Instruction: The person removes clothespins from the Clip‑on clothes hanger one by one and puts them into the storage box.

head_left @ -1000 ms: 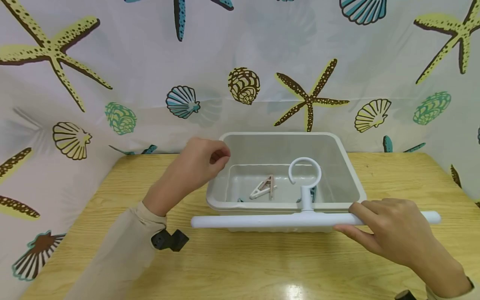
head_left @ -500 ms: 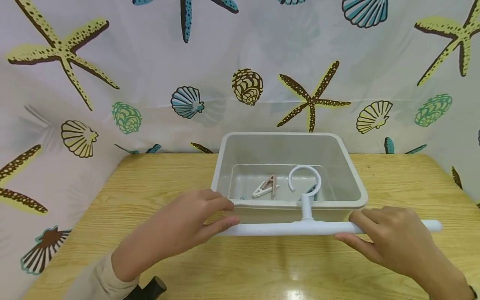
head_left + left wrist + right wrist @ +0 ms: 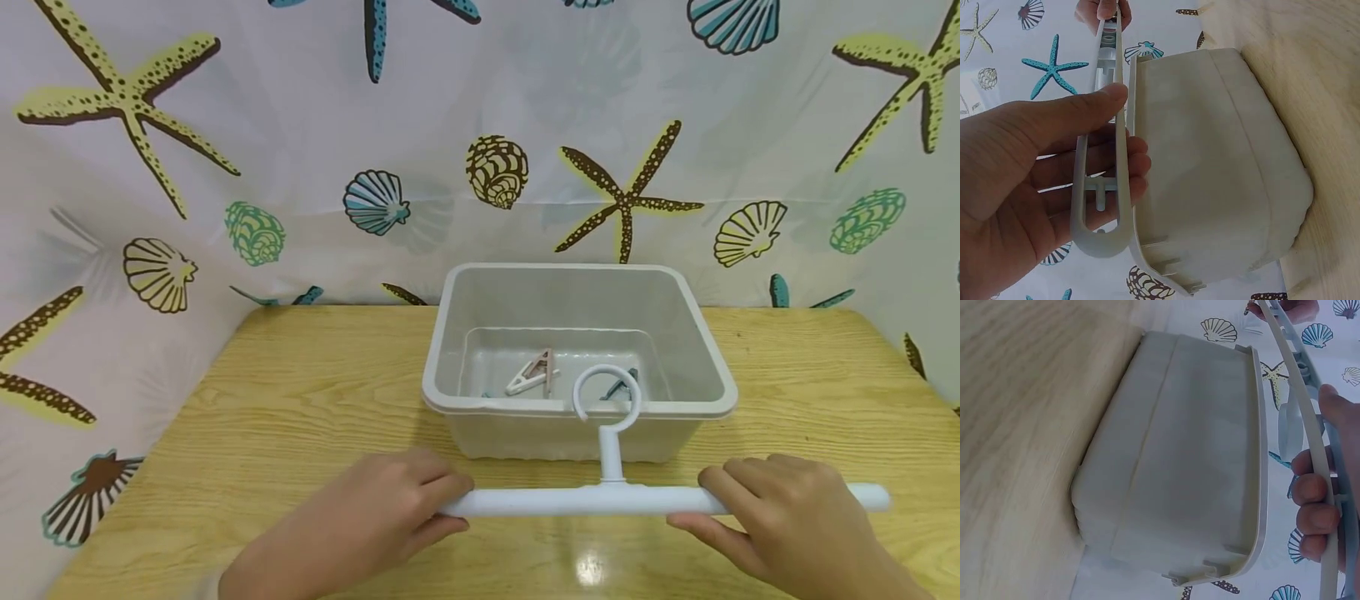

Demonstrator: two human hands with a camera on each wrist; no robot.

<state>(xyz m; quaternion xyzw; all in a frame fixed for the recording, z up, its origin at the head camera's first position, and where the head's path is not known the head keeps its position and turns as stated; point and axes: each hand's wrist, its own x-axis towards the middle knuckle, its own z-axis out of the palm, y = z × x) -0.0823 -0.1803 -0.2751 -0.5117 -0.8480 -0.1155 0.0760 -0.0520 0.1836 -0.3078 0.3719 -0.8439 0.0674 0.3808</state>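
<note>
A white clothes hanger [image 3: 540,502] with a long straight bar and a round hook [image 3: 576,392] is held level in front of a bin. My left hand [image 3: 367,521] grips the bar's left end, thumb on the near side. In the left wrist view, the fingers [image 3: 1138,164] wrap behind the hanger's hollow, loop-shaped frame [image 3: 1122,194]. Farther right, my right hand [image 3: 787,517] grips the bar, leaving its tip sticking out beyond the hand. The right wrist view shows curled fingers [image 3: 1317,519] around the frame. The hook overlaps the bin's front rim in the head view.
The grey plastic bin [image 3: 555,439] stands on the wooden table [image 3: 322,375]. Inside lie a white and beige clothespin [image 3: 527,383] and a dark bluish clothespin [image 3: 628,382]. Cloth printed with shells and starfish [image 3: 300,125] hangs behind and at both sides.
My left hand has come down from beside the bin's left rim and taken hold of the bar's left end. Both hands have drawn the hanger nearer, away from the bin.
</note>
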